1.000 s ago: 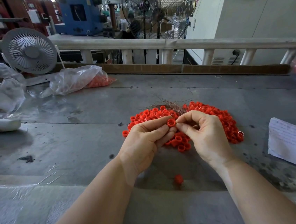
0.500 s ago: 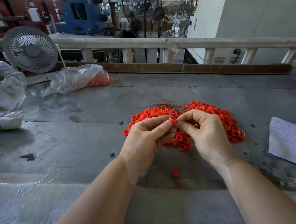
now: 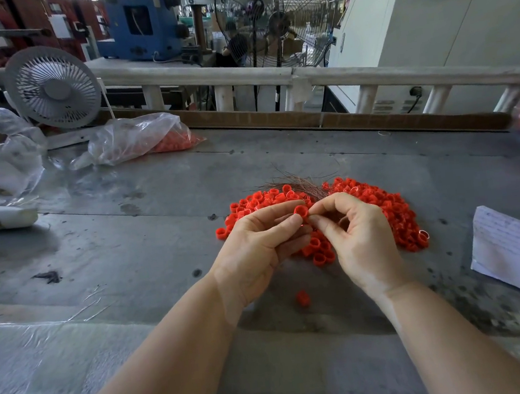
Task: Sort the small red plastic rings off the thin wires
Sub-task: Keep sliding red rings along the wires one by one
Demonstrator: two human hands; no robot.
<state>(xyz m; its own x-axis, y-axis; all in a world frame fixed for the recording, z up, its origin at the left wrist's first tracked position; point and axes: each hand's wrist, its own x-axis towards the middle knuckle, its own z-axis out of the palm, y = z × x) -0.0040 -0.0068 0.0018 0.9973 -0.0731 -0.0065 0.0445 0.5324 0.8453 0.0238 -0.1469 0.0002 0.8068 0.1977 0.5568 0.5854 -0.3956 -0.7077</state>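
- Red plastic rings (image 3: 381,206) lie in a broad heap on the grey metal table (image 3: 160,239); every place below is given from this heap.
- One single red ring (image 3: 301,210) is held just above the heap's near-left part, between the two hands.
- Left hand (image 3: 257,248) comes in from the heap's near-left side; its thumb and forefinger pinch the single red ring, the other fingers curled under.
- Right hand (image 3: 359,237) covers the heap's middle; its thumb and forefinger tips are pinched together right against the same ring. Whether they grip the ring's edge or a wire I cannot tell.
- Thin wires (image 3: 299,183) fan out in a brownish bundle at the heap's far edge, resting partly on the rings there.
- A stray red ring (image 3: 302,298) lies alone on the table, nearer the person than the heap, between the forearms.
- A sheet of lined paper (image 3: 514,250) lies to the heap's right, apart from it.
- A clear plastic bag (image 3: 137,137) holding more red pieces lies far beyond the heap to the left, with a small white fan (image 3: 53,88) behind it.
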